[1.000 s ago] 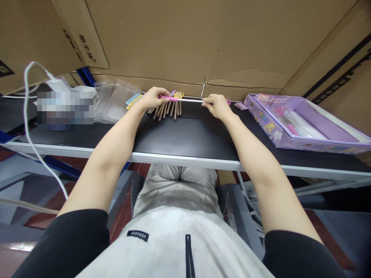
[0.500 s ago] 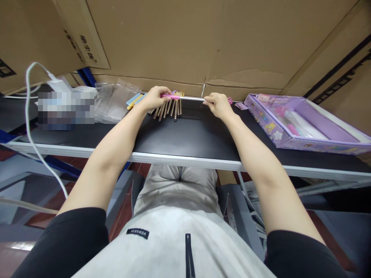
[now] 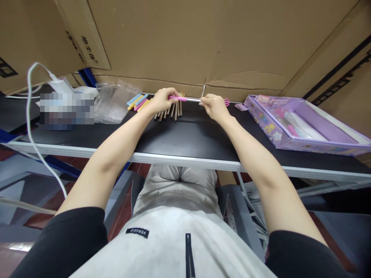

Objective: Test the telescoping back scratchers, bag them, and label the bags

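Observation:
My left hand (image 3: 164, 101) is closed around a pink handle sleeve (image 3: 181, 99) on the metal rod of a back scratcher (image 3: 193, 100). The rod runs level across to my right hand (image 3: 215, 106), which pinches it near its far end. A pink claw-shaped tip (image 3: 227, 102) sticks out past the right hand. Below the rod, several more metal back scratchers (image 3: 171, 112) lie fanned on the black tabletop, some with yellow claws showing. Loose blue, yellow and pink sleeves (image 3: 137, 102) lie to the left of my left hand, which partly hides them.
Clear plastic bags (image 3: 113, 104) lie left of the sleeves, beside a blurred-out item (image 3: 68, 112) and a white cable (image 3: 28, 100). At right stands a purple printed box (image 3: 269, 129) with wrapped contents. A cardboard wall (image 3: 162, 42) closes off the back of the table (image 3: 188, 135).
My left hand has moved right along with the pink sleeve, and less bare rod shows between my hands. More of the loose sleeves is uncovered. My right hand has shifted slightly left.

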`<state>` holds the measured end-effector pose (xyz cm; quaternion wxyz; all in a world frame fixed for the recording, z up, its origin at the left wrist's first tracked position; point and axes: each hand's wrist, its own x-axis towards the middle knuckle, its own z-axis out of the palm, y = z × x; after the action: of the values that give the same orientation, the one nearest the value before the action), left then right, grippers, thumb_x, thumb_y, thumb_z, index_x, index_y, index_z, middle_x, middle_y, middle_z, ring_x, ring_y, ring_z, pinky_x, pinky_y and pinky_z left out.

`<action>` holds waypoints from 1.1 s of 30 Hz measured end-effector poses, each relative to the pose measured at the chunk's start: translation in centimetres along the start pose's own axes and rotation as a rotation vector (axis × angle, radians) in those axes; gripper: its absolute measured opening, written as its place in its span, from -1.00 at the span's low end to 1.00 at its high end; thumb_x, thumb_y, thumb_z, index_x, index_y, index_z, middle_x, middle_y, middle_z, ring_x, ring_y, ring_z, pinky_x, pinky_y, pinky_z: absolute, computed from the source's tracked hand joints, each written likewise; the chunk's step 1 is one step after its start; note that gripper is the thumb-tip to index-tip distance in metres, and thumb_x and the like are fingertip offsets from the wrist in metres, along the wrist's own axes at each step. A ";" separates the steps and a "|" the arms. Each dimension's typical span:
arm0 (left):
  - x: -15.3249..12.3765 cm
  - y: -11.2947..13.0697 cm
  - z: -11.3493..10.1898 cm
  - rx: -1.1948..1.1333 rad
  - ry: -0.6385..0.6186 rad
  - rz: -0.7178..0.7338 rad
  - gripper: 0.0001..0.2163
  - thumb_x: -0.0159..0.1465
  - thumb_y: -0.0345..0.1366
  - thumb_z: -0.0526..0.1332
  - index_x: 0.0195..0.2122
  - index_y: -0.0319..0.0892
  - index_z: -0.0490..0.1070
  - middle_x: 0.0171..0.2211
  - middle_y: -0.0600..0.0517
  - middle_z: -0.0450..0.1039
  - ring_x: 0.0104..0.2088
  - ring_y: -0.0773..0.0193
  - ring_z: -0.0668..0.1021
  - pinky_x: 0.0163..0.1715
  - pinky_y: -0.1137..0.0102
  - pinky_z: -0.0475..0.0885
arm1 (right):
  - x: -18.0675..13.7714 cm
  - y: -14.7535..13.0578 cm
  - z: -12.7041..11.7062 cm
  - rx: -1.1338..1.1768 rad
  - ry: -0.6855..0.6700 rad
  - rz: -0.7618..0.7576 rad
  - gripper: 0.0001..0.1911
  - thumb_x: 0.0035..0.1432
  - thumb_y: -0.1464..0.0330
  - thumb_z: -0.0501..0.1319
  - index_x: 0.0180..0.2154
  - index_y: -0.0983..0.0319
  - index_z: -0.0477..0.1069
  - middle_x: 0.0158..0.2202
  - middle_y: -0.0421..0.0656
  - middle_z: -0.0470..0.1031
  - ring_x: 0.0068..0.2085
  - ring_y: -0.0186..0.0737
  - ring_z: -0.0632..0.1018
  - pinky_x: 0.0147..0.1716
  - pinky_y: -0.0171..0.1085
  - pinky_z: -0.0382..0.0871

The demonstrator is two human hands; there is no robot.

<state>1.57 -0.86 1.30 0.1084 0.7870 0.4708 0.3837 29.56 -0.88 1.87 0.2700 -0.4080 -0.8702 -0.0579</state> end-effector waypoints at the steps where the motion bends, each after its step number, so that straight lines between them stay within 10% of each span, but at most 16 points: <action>1: -0.1 0.3 0.2 0.008 0.000 0.004 -0.86 0.26 -0.36 0.30 -0.15 -0.14 0.54 -0.30 0.01 0.53 -0.17 0.13 0.50 -0.03 0.23 0.40 | 0.0 -0.4 0.0 0.004 0.001 0.003 -0.75 0.43 0.25 0.16 -0.24 0.17 0.56 -0.33 -0.03 0.46 -0.24 -0.01 0.48 -0.17 -0.11 0.36; 33: -0.5 1.7 3.0 0.124 -0.014 -0.050 -0.91 0.26 -0.32 0.33 -0.20 -0.10 0.55 -0.30 -0.01 0.59 -0.14 0.02 0.56 -0.04 0.17 0.43 | 0.2 0.1 1.3 -0.100 -0.050 -0.023 -0.69 0.45 0.24 0.17 -0.09 0.18 0.69 -0.23 0.02 0.59 -0.19 0.04 0.55 -0.18 -0.10 0.32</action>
<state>4.67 -1.61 -0.07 0.0725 0.7831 0.5121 0.3455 28.91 -0.25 0.86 0.2267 -0.4125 -0.8772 -0.0944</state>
